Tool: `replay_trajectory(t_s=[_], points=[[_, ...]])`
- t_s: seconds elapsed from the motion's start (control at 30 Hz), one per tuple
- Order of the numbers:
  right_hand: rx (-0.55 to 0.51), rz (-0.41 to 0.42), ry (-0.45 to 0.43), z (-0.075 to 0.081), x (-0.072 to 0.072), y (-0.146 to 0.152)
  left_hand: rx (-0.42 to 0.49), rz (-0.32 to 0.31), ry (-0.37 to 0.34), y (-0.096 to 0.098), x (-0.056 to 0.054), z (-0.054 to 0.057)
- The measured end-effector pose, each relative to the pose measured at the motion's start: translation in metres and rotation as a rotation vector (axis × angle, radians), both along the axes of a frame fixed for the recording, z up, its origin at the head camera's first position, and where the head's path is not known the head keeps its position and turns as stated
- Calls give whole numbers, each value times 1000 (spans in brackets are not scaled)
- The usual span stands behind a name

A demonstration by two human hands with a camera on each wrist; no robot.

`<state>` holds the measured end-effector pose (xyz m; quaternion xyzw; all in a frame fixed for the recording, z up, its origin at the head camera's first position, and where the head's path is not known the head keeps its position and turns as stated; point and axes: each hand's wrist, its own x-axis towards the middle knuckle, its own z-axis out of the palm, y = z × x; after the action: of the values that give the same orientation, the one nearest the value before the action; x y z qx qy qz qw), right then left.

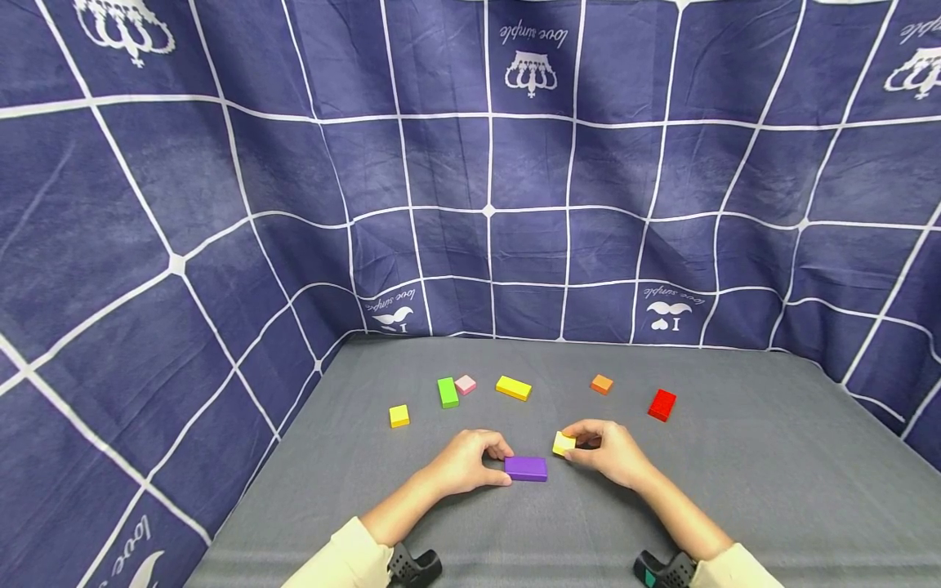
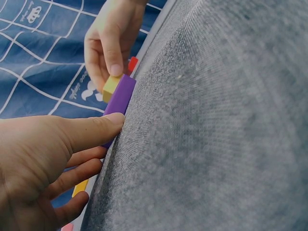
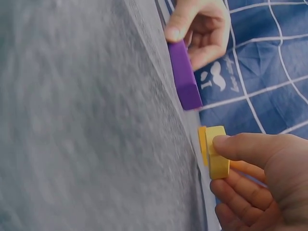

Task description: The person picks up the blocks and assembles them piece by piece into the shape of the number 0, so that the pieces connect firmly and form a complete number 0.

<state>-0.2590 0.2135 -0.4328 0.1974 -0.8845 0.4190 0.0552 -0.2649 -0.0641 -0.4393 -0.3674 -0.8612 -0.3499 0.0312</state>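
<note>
In the head view's lower centre, my left hand [image 1: 467,463] pinches the left end of a smooth purple oblong block [image 1: 526,468]. Beside it, my right hand [image 1: 612,453] pinches a pale-yellow block [image 1: 563,444], partly hidden by my fingers [image 1: 586,426]. Whether either touches the woven grey cloth [image 1: 323,482], I can't tell. The left wrist view's bottom edge crops a pink block [image 2: 68,227].

"What's worn on the arms?"
"A plain cream left sleeve [image 1: 344,559]. Just beside its cuff, a black left strap [image 1: 400,562] with a dotted surface carries a rounded black left housing [image 1: 426,570]."
"And well to the right of that sleeve?"
"A matching cream right sleeve [image 1: 738,569], a black right strap [image 1: 680,570], and a black right housing [image 1: 645,562] showing a green patch [image 1: 650,578]."
</note>
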Motion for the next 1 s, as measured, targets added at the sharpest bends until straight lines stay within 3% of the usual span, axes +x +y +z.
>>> replay_trajectory(t_s=[0.43, 1.0], points=[[37, 21, 16, -8, 3, -9, 0, -1, 1, 1, 0, 0], [42, 50, 9, -7, 5, -11, 13, -5, -4, 0, 0, 0]])
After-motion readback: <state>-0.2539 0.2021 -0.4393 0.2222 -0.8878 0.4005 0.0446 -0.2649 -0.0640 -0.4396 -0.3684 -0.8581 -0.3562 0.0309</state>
